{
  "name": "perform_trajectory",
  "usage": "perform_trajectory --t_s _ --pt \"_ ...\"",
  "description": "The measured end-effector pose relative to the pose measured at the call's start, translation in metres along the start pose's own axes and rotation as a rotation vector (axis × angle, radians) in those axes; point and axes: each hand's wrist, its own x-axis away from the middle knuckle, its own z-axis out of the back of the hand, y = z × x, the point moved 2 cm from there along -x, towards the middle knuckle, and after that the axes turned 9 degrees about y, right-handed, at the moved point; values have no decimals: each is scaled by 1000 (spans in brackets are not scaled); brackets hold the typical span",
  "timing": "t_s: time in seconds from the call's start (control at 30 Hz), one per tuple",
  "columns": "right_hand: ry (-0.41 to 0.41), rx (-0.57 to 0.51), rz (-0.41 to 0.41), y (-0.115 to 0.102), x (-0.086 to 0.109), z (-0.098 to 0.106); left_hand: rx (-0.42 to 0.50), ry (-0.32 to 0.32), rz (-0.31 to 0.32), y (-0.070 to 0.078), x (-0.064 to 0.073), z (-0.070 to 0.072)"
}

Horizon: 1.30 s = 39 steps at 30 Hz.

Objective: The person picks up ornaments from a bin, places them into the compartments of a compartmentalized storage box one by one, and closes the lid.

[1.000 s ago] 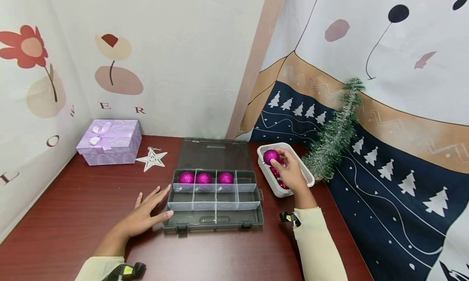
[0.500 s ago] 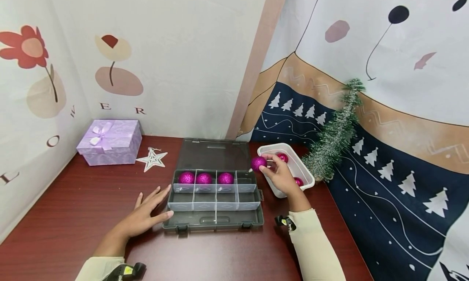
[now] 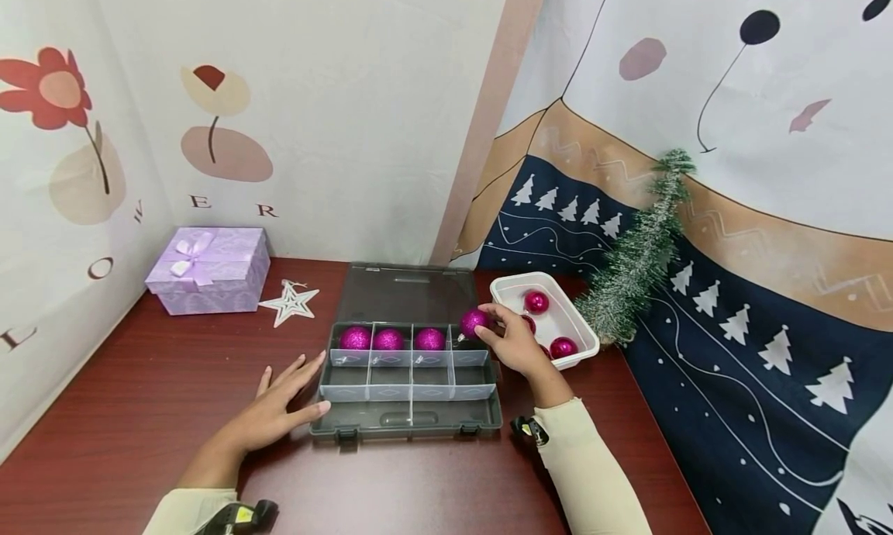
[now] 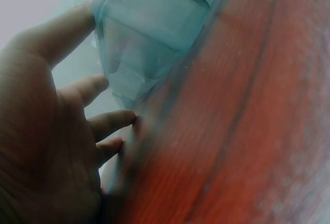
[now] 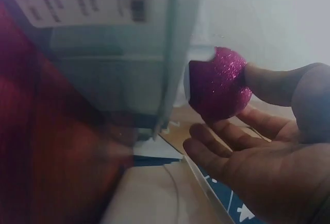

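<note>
My right hand (image 3: 518, 344) pinches a glittery magenta bauble (image 3: 474, 322) between thumb and fingers, over the back right compartment of a grey divided organizer box (image 3: 453, 417). In the right wrist view the held bauble (image 5: 220, 84) shows close to the box's side wall (image 5: 170, 69). Three like baubles (image 3: 388, 339) sit in the other back-row compartments, one in each. The middle and front compartments hold nothing. My left hand (image 3: 274, 409) lies with spread fingers at the box's left side, thumb and index tip at its edge, as the left wrist view shows too.
Right of the box, a white tub (image 3: 577, 323) holds several shiny magenta baubles (image 3: 536, 302). Behind it leans a small frosted tree (image 3: 638, 256). A white star ornament (image 3: 289, 304) and a lilac gift box (image 3: 209, 271) are at the back left. The organizer's lid (image 3: 412, 293) lies back.
The right hand has carried the glittery bauble left, from over the white tub to over the organizer's back right compartment. More of the tub's contents now show. The left hand has stayed still.
</note>
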Motion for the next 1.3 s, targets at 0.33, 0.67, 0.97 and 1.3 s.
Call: perform_trajectory --t_s 0.33,0.67,0.97,1.3 --pt "0 37 -33 5 2 -9 -1 -3 -4 0 0 0" --pt "-68 141 -43 12 0 -15 0 -5 -2 -2 0 -2" --pt "-77 89 -45 9 1 -10 2 -1 -4 0 0 -1" --pt "-109 21 -27 2 -1 11 3 -8 7 -2 0 -1"
